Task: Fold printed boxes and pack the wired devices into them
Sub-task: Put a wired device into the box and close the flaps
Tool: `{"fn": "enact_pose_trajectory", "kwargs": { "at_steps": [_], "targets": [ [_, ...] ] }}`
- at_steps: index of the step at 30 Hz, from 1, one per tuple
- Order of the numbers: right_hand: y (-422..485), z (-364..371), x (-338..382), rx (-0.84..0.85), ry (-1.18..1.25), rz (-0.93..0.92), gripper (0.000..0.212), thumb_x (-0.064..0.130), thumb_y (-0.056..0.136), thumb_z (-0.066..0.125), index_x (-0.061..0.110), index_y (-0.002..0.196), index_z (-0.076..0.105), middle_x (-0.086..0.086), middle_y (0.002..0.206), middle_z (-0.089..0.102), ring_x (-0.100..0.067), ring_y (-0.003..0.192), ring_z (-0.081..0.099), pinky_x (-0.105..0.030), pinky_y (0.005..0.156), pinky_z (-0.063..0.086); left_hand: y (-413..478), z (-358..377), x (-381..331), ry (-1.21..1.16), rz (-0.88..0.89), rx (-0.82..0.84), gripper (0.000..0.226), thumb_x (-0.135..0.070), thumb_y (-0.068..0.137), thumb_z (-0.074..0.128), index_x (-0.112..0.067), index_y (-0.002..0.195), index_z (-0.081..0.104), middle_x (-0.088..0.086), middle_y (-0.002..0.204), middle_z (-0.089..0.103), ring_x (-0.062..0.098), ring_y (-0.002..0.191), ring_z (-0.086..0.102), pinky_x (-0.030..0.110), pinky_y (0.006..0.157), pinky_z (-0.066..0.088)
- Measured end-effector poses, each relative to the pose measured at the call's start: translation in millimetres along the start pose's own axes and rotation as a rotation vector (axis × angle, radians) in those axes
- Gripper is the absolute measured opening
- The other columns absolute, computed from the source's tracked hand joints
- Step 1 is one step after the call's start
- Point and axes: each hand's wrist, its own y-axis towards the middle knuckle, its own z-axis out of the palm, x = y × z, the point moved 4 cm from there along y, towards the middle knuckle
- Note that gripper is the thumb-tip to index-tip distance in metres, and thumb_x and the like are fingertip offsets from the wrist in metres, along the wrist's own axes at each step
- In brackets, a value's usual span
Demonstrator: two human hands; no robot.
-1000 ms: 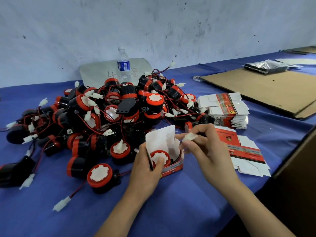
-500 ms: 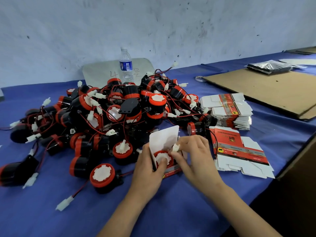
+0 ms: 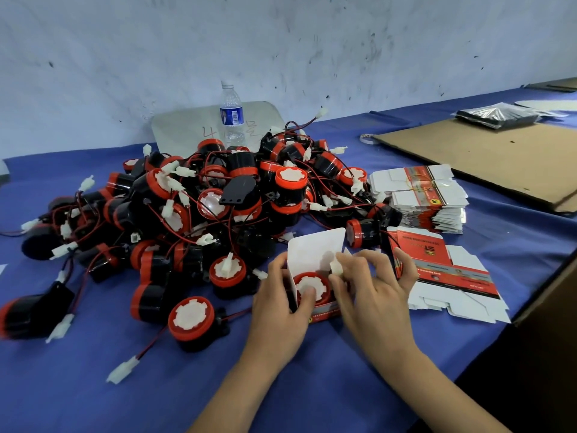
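An open printed box [image 3: 315,251] stands on the blue table with its white lid flap up. Inside sits a red-and-white wired device [image 3: 312,287]. My left hand [image 3: 281,304] grips the box from the left, thumb over the device's face. My right hand [image 3: 371,295] pinches the device's white connector [image 3: 335,265] at the box's right rim. A big pile of black-and-red wired devices [image 3: 203,220] lies behind and to the left. Flat printed boxes [image 3: 449,276] lie to the right, a banded stack of flat boxes [image 3: 427,198] behind them.
A water bottle [image 3: 231,114] stands behind the pile by the wall. Brown cardboard sheets [image 3: 487,157] lie at the back right, with a dark plastic packet [image 3: 496,114] beyond. A cardboard edge [image 3: 549,292] rises at the table's right side.
My right hand has brought the white connector from above the box down to its right rim. The left hand keeps hold of the box.
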Motion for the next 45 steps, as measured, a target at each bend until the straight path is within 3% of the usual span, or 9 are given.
{"fn": "enact_pose_trajectory", "kwargs": {
  "at_steps": [4, 8, 15, 20, 24, 29, 32, 39, 45],
  "targets": [
    [4, -3, -2, 0.039, -0.086, -0.038, 0.013, 0.017, 0.084, 0.065, 0.012, 0.074, 0.071, 0.005, 0.065, 0.068, -0.019, 0.103, 0.050, -0.054, 0.102, 0.025, -4, -1, -3, -0.022, 0.032, -0.093, 0.086, -0.024, 0.088, 0.065, -0.064, 0.133, 0.004, -0.022, 0.114, 0.048, 0.004, 0.106, 0.055, 0.028, 0.088, 0.052],
    [12, 3, 2, 0.216, -0.166, -0.002, 0.017, 0.013, 0.072, 0.081, 0.014, 0.061, 0.068, 0.004, 0.060, 0.064, -0.025, 0.097, 0.058, -0.049, 0.099, 0.029, -7, -4, -10, 0.058, 0.166, -0.208, 0.078, -0.018, 0.085, 0.071, -0.056, 0.130, 0.020, -0.024, 0.121, 0.039, 0.000, 0.118, 0.044, 0.016, 0.096, 0.041],
    [10, 7, -4, 0.408, 0.111, 0.100, 0.020, 0.012, 0.084, 0.073, 0.004, 0.066, 0.070, -0.008, 0.111, 0.060, -0.027, 0.087, 0.060, -0.037, 0.065, 0.052, -11, -7, -20, 0.138, 0.265, -0.222, 0.051, -0.018, 0.083, 0.074, -0.030, 0.120, 0.042, -0.014, 0.109, 0.041, -0.003, 0.102, 0.046, 0.006, 0.085, 0.037],
    [-3, 0, -5, 0.203, 0.271, 0.217, 0.007, 0.002, 0.083, 0.071, 0.007, 0.087, 0.069, -0.012, 0.115, 0.054, -0.015, 0.068, 0.058, -0.031, 0.048, 0.049, -8, -6, -22, 0.255, 0.301, -0.166, 0.036, -0.027, 0.085, 0.070, -0.013, 0.118, 0.064, -0.007, 0.110, 0.052, 0.007, 0.104, 0.051, 0.014, 0.093, 0.040],
    [-8, -2, -2, 0.176, 0.234, 0.186, 0.027, 0.001, 0.082, 0.073, 0.010, 0.107, 0.070, -0.002, 0.090, 0.064, -0.019, 0.071, 0.061, -0.027, 0.055, 0.047, -8, 0, -24, 0.342, 0.302, -0.013, 0.050, -0.049, 0.083, 0.059, -0.015, 0.118, 0.067, -0.005, 0.113, 0.056, 0.009, 0.108, 0.047, 0.013, 0.098, 0.034],
    [-6, -3, -4, 0.179, 0.221, 0.150, 0.017, -0.004, 0.074, 0.077, 0.007, 0.082, 0.067, -0.002, 0.082, 0.063, -0.025, 0.068, 0.057, -0.038, 0.048, 0.049, -10, 5, -25, 0.292, 0.290, 0.098, 0.049, -0.043, 0.091, 0.054, -0.036, 0.138, 0.043, -0.030, 0.129, 0.041, -0.011, 0.125, 0.030, 0.004, 0.104, 0.022],
    [-4, -1, -3, 0.176, 0.229, 0.162, 0.021, -0.008, 0.068, 0.076, 0.007, 0.079, 0.066, -0.002, 0.081, 0.061, -0.025, 0.069, 0.055, -0.036, 0.047, 0.047, -12, 4, -29, 0.312, 0.325, 0.056, 0.042, -0.033, 0.090, 0.056, -0.032, 0.132, 0.050, -0.020, 0.129, 0.053, -0.004, 0.123, 0.040, 0.003, 0.101, 0.026],
    [-12, 1, -11, 0.097, 0.542, 0.451, 0.014, 0.002, 0.084, 0.070, 0.011, 0.094, 0.068, 0.006, 0.087, 0.062, -0.007, 0.080, 0.061, -0.020, 0.068, 0.050, -16, 14, -34, 0.546, 0.417, 0.066, 0.051, -0.039, 0.092, 0.043, -0.017, 0.137, 0.054, -0.007, 0.132, 0.058, 0.015, 0.121, 0.049, 0.031, 0.102, 0.043],
    [-11, -2, -10, 0.149, 0.669, 0.455, 0.013, 0.006, 0.086, 0.064, 0.008, 0.098, 0.069, 0.001, 0.094, 0.063, -0.010, 0.089, 0.062, -0.020, 0.078, 0.050, -19, 23, -37, 0.684, 0.446, 0.059, 0.048, -0.033, 0.088, 0.047, -0.009, 0.128, 0.062, 0.005, 0.131, 0.059, 0.028, 0.121, 0.052, 0.043, 0.101, 0.046]
  ]
}}
